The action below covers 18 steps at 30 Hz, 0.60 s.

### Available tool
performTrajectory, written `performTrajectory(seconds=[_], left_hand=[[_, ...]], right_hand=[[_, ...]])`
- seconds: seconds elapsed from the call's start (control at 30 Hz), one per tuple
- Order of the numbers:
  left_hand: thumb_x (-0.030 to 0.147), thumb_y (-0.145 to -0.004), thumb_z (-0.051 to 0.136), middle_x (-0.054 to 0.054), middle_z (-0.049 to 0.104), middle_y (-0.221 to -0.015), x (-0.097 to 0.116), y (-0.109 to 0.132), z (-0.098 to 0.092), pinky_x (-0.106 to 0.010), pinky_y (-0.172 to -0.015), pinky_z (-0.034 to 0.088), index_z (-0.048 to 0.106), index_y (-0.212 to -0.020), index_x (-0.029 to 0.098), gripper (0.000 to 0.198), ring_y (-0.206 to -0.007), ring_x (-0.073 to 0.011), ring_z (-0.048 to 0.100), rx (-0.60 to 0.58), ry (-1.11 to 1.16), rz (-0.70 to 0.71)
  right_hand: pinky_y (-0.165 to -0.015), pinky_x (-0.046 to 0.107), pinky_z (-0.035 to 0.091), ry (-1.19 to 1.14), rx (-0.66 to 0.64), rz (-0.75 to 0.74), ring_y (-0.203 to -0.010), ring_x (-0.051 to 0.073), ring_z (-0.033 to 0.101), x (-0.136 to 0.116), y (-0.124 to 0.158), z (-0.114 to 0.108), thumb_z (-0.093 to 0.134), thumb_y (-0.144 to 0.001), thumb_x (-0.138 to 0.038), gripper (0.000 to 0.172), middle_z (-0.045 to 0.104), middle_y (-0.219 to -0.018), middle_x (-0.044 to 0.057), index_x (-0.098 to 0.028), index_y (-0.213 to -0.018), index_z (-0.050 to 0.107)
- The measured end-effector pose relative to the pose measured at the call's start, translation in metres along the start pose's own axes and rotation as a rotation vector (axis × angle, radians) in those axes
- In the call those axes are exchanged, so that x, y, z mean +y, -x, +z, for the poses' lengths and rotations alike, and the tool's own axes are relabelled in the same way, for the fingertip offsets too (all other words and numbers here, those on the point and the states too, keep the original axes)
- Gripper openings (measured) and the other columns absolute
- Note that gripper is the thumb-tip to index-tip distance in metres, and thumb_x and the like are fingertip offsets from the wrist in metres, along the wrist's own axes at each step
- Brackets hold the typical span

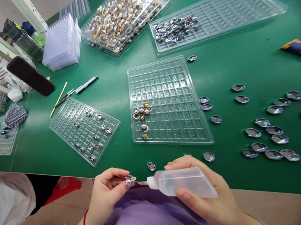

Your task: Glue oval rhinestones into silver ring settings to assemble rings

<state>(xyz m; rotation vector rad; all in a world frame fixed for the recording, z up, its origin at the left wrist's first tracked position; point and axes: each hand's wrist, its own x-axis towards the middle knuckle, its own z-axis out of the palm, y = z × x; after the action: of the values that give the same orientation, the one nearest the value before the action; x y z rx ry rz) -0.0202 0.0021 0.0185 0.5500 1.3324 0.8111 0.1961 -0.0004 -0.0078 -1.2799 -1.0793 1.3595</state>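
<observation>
My left hand (106, 190) pinches a small silver metal part (128, 180) with a thin wire, just off the near edge of the green table (113, 94). My right hand (209, 197) is wrapped round a clear squeeze bottle (185, 185) lying sideways, its white nozzle pointing at the part and almost touching it. Straight ahead lies a clear compartment tray (169, 101) holding a few pink-and-yellow wired pieces (142, 112). Loose silver oval shells (271, 130) are scattered on the table to the right.
A smaller clear tray (84, 130) with several small metal parts sits at left. Far trays hold wired pieces (121, 17) and silver shells (174, 28). A stack of empty trays (62, 43), a phone (30, 76), pen (86, 85) and tweezers (64, 97) lie at back left.
</observation>
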Motion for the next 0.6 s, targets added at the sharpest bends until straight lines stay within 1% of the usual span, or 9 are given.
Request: performTrajectory(seconds=[0.07, 0.13, 0.33, 0.47, 0.6], left_hand=[[0.023, -0.066, 0.089, -0.003, 0.080, -0.079, 0.0003, -0.0001, 0.0001, -0.019, -0.071, 0.057, 0.078, -0.084, 0.018, 0.022, -0.073, -0.0141, 0.075, -0.004, 0.004, -0.004], [0.024, -0.066, 0.089, -0.003, 0.080, -0.079, 0.0001, -0.0001, -0.0001, -0.019, -0.071, 0.057, 0.078, -0.084, 0.018, 0.021, -0.074, -0.0143, 0.075, -0.010, 0.003, -0.007], [0.024, -0.066, 0.089, -0.004, 0.080, -0.079, -0.0006, -0.0002, -0.0010, -0.018, -0.070, 0.057, 0.078, -0.084, 0.018, 0.023, -0.074, -0.0141, 0.075, -0.010, 0.000, -0.016], [0.025, -0.066, 0.089, -0.004, 0.080, -0.079, 0.0006, 0.0004, -0.0008, -0.019, -0.070, 0.057, 0.078, -0.084, 0.018, 0.022, -0.074, -0.0148, 0.075, -0.002, -0.008, -0.019], [0.024, -0.066, 0.089, -0.004, 0.080, -0.079, 0.0017, 0.0010, -0.0004, -0.019, -0.070, 0.057, 0.078, -0.083, 0.018, 0.022, -0.074, -0.0147, 0.075, -0.005, -0.006, -0.016]], right_hand=[[-0.041, 0.023, 0.044, 0.041, -0.059, -0.053, -0.045, 0.013, 0.053, 0.0048, -0.0016, -0.0015, 0.070, -0.079, -0.051, 0.028, 0.060, -0.061, 0.000, -0.025, -0.087, 0.063], [-0.040, 0.021, 0.044, 0.068, -0.092, -0.082, -0.045, 0.013, 0.054, 0.0080, -0.0027, -0.0033, 0.070, -0.079, -0.047, 0.026, 0.061, -0.061, 0.000, -0.024, -0.088, 0.062], [-0.041, 0.019, 0.045, 0.071, -0.092, -0.073, -0.046, 0.011, 0.054, 0.0071, -0.0021, -0.0037, 0.070, -0.080, -0.045, 0.024, 0.061, -0.062, -0.001, -0.024, -0.090, 0.061], [-0.041, 0.019, 0.045, 0.086, -0.100, -0.109, -0.047, 0.011, 0.055, 0.0078, -0.0023, -0.0035, 0.070, -0.080, -0.043, 0.024, 0.062, -0.064, 0.000, -0.023, -0.090, 0.062], [-0.041, 0.018, 0.045, 0.070, -0.127, -0.126, -0.047, 0.011, 0.056, 0.0076, -0.0033, -0.0041, 0.070, -0.081, -0.038, 0.020, 0.062, -0.063, -0.001, -0.024, -0.093, 0.060]])
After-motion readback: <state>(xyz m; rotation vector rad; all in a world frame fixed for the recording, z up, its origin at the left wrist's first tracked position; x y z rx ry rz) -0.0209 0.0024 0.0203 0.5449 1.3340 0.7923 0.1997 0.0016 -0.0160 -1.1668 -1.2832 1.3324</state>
